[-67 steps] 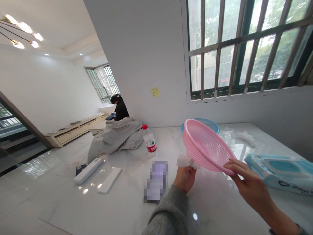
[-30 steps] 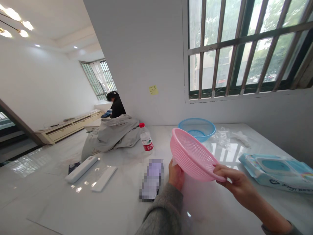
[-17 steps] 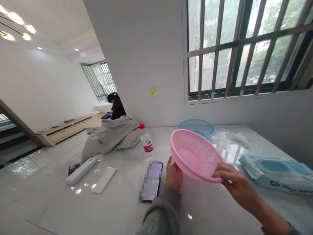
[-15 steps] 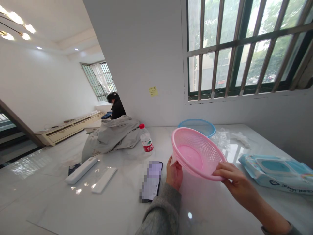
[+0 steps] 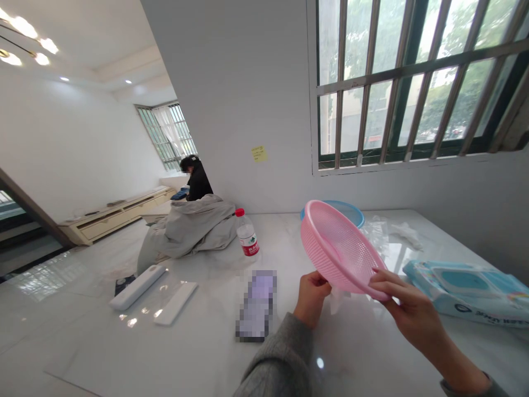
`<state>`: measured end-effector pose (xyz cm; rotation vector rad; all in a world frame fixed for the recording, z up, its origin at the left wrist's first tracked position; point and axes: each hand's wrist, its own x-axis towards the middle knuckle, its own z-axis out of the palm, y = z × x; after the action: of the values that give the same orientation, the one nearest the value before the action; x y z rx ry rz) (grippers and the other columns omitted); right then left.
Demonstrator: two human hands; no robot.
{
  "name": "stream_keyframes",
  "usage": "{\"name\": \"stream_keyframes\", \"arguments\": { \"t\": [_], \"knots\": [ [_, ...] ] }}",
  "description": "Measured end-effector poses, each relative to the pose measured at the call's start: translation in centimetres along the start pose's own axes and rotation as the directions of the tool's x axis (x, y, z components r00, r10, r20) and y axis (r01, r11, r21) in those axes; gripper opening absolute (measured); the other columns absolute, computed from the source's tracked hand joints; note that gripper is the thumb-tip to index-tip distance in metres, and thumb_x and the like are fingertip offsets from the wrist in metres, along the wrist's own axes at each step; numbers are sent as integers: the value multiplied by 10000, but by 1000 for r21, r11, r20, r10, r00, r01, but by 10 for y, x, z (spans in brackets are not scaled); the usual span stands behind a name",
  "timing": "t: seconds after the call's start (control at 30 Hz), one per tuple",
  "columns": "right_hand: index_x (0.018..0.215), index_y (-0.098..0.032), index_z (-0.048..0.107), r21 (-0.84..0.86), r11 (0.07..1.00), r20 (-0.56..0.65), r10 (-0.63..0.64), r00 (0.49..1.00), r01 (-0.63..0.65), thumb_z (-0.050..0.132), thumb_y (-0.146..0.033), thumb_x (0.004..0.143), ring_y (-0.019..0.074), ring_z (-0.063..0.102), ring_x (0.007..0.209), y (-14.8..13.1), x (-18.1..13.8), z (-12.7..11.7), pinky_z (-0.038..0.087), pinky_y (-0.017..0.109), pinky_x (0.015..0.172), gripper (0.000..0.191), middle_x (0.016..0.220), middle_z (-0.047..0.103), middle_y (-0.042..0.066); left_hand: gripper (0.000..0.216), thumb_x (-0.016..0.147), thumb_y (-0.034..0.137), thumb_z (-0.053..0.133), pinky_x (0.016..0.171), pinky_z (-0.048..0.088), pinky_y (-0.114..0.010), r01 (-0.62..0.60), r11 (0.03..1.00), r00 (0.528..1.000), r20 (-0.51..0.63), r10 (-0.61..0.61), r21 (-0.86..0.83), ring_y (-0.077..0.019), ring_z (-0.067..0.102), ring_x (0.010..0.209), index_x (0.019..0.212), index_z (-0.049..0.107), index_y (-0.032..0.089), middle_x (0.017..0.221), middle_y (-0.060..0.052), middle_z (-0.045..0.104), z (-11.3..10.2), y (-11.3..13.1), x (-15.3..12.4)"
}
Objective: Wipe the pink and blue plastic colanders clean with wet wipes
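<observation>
**Pink colander tipped more upright now**

Since the earlier frame it rose and turned onto its edge. It stands at 12 o'clock between my hands, its rim running from 11 to 5 o'clock. My right hand, the nearer one, grips the rim. My left hand is closed around a white wipe under it.

White marble-look surface, glossy, carrying everything. Far side: blue plastic basket, clear plastic bag just beside it, white cloth next to bag. Right: blue pack of wet wipes. Middle: pixelated phone, water bottle upright, red cap. Left: grey quilt heaped, white plastic bar, flat white strip.
</observation>
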<state>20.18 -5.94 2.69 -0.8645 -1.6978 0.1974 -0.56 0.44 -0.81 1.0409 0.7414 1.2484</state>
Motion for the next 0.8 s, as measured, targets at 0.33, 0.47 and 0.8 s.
{"name": "stream_keyframes", "arguments": {
  "t": [0.33,0.47,0.8],
  "knots": [
    [824,-277,850,294,916,190,224,956,-273,767,-434,920,263,743,844,-11,11,-10,621,409,911,201,857,775,62,163,555,223,884,652,480,-313,26,1000,980,-196,-28,-14,-187,590,672,618,749,156,578,-8,637,-5,-2,8],
    [762,-252,836,345,873,255,265,930,-344,780,-457,900,267,724,814,-13,16,-16,603,395,811,253,846,771,79,167,535,169,864,673,492,-301,-4,982,955,-293,-52,-186,-176,610,680,631,728,161,606,-7,654,-15,-8,15],
    [799,-232,816,298,860,366,298,881,-415,721,-459,952,257,689,809,-20,15,-21,559,359,759,290,846,745,79,234,606,216,863,713,506,-275,-159,927,912,-410,6,-340,-133,631,672,795,731,174,722,-3,698,-39,0,25]
  ]
}}
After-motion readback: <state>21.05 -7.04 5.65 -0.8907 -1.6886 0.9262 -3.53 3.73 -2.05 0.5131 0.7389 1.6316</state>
